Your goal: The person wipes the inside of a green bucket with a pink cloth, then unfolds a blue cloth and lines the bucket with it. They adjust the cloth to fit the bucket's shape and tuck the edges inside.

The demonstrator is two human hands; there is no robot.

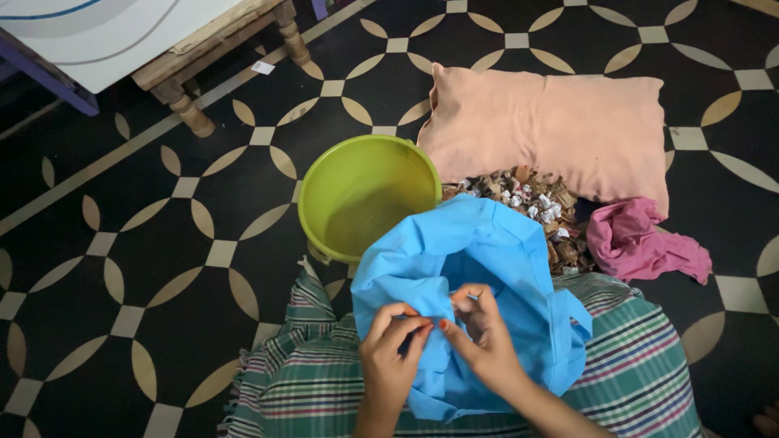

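A: Blue cloth bag (479,268): sky blue, thin, matte, creased into soft folds, with a strap loop drooping at its right edge. It lies on the lap, over a striped plaid cloth (324,389), just near of the bucket.

B: Hands?

A: Both low centre, close together, fingertips almost meeting. Left hand (389,349) pinches a fold of the blue fabric between thumb and fingers. Right hand (483,332) is curled, fingers also nipped on the fabric just beside it. Nails painted orange-red. Wrists come in from the near edge.

B: Surroundings?

A: Round lime-green plastic bucket (365,195), smooth and glossy, its rim touching the bag's far edge. To its right, a heap of crumpled brown and white scraps (535,211). Far right, a flat peach pillow (552,130), soft weave. A bunched pink cloth (641,243) lies near the heap's right side. Floor (122,268) is dark tile with cream petal shapes. Far left, a turned wooden leg (191,109).
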